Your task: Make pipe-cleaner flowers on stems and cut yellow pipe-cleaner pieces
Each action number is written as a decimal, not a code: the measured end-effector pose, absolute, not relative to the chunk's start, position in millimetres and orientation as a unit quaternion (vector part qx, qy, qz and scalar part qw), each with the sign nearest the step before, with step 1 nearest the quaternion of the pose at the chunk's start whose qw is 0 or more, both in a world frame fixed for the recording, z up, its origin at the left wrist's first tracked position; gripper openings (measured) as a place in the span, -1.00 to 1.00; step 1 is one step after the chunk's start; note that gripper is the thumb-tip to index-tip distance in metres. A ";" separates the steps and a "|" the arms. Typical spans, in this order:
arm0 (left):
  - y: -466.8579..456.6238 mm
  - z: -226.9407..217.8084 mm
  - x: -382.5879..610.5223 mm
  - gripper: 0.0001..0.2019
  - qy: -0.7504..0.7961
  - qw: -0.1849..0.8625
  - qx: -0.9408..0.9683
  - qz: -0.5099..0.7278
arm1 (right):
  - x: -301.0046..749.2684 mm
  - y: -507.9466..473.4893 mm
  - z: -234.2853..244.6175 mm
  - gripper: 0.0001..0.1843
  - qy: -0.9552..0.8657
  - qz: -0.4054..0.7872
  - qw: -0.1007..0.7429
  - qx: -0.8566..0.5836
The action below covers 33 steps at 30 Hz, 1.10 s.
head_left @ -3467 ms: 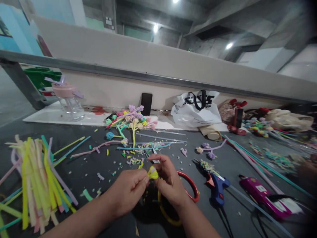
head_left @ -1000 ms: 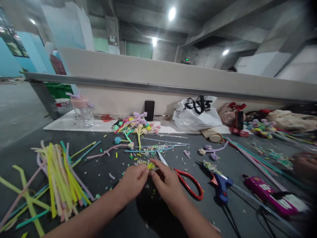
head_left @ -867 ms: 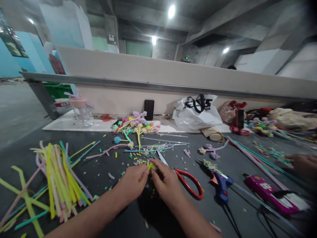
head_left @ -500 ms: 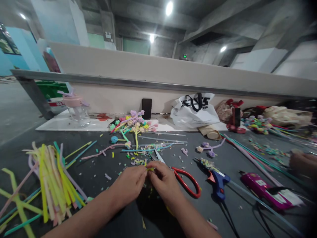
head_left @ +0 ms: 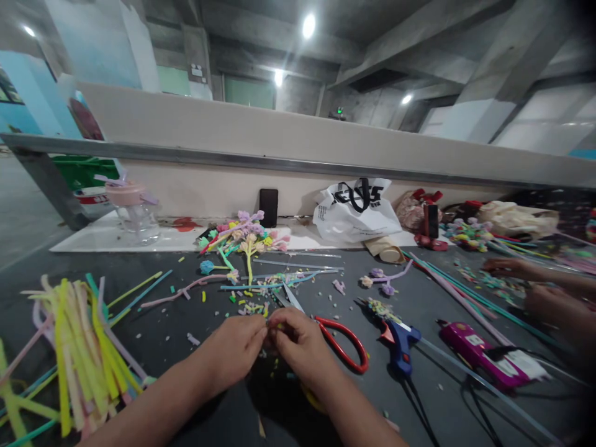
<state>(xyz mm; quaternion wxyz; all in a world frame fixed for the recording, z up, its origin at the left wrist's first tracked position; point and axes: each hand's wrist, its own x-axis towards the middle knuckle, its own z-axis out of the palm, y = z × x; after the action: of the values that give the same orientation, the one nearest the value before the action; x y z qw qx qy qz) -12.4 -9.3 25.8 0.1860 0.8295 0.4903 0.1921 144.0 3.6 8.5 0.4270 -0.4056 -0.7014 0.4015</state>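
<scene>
My left hand and my right hand meet at the fingertips low over the table, both closed in a pinch. A small yellow piece shows at the right fingertips; the fingers hide most of it, and what the left fingers hold is hidden. Just beyond my right hand lie scissors with red handles, their blades partly open and pointing away. Yellow and green clippings are scattered past the fingertips. Under my right wrist a yellow curved thing is partly covered.
Fuzzy stems are piled at left. Fuzzy flowers lie ahead, near a phone and white bag. A blue glue gun and purple device with cords occupy the right, where another person's hands work.
The view has shifted slightly to the right. My hands stay together, with less yellow showing between them. At far right, the other person's hands have come further into view.
</scene>
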 end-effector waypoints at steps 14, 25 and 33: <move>-16.2 35.3 -13.2 -0.72 0.470 0.109 0.873 0.079 | 136.8 0.7 15.7 -0.88 -0.486 0.646 0.421 -0.411; -16.6 40.5 -13.2 -0.74 0.446 0.154 0.876 0.101 | 135.9 -2.7 15.5 -0.85 -0.394 0.743 0.404 -0.360; -12.6 45.7 -5.8 -0.73 0.445 0.152 0.876 0.106 | 139.1 -0.5 16.0 -0.86 -0.372 0.748 0.422 -0.354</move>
<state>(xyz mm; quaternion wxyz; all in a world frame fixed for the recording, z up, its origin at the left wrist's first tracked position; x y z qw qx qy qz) -5.8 -12.6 45.7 0.1515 0.8763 0.4450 0.1057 139.1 -0.5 16.0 0.4218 -0.3536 -0.3716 0.7476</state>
